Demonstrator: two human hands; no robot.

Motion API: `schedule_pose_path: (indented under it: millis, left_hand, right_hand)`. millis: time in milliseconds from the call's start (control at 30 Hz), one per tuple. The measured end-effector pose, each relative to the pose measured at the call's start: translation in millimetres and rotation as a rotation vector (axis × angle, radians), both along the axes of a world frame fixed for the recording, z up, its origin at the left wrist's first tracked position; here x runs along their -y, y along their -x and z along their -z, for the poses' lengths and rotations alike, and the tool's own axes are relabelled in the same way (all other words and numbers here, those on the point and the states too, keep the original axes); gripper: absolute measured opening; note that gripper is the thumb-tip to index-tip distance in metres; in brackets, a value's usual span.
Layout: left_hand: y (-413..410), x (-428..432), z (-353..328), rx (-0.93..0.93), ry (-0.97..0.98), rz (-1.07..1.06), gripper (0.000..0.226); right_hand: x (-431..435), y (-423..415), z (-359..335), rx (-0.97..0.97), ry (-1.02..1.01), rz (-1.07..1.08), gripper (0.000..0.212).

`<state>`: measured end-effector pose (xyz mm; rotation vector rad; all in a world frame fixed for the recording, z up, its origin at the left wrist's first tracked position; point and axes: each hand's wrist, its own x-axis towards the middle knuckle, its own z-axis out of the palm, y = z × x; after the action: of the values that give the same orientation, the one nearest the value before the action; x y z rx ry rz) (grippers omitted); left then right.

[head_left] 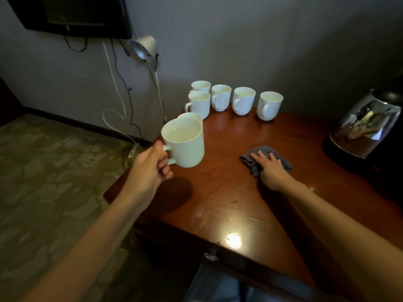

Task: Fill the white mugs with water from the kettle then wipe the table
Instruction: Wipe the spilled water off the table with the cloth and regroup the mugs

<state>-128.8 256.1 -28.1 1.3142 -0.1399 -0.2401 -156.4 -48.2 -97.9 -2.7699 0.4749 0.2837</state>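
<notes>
- The left hand [152,168] is raised over the left edge of the wooden table [218,192]. Its fingers curl through a mug's handle, with the thumb on top.
- The held mug [185,142] hangs clear of the surface, long axis near upright and mouth up. Its handle points left into the hand, and water shows inside.
- Right behind it, only the rim of a half-hidden mug [193,116] peeks out. Whether it touches the held one cannot be told.
- At the far left corner stand the corner mug [201,86] and, just in front of it, the front mug [198,103], both upright. The front mug's handle points left.
- Along the far edge follow the third mug [220,97], the fourth mug [243,100] and the fifth mug [269,105]. All are upright, set slightly apart, with handles facing left and toward the person.
- A crumpled grey cloth [265,156] lies mid-surface, its long axis running left to right.
- The right hand [270,171] presses flat on the cloth, fingers straight and spread toward the far edge, gripping nothing.
- The glass kettle [366,125] stands upright on its dark base at the right edge, well apart from the mugs. Which way its spout faces is unclear.
</notes>
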Motion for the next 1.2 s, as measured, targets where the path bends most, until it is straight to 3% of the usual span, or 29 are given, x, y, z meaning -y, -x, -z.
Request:
schedule_pose_path:
  millis: [267, 467, 800, 1200]
  left_hand:
    - [-30, 126, -7, 0.016, -0.101, 0.084, 0.031]
    - [-76, 190, 5, -0.025, -0.135, -0.05, 0.037]
    - [-130, 229, 41, -0.133, -0.093, -0.253, 0.029]
    - [-171, 245, 59, -0.106, -0.113, -0.351, 0.031]
  right_hand:
    - [-2, -1, 5, 0.08, 0.015, 0.039, 0.069]
    - [4, -2, 9, 0.079, 0.024, -0.001, 0.072]
    - [10, -4, 15, 0.11, 0.011, -0.018, 0.074]
    - [10, -1, 18, 0.153, -0.003, -0.019, 0.077]
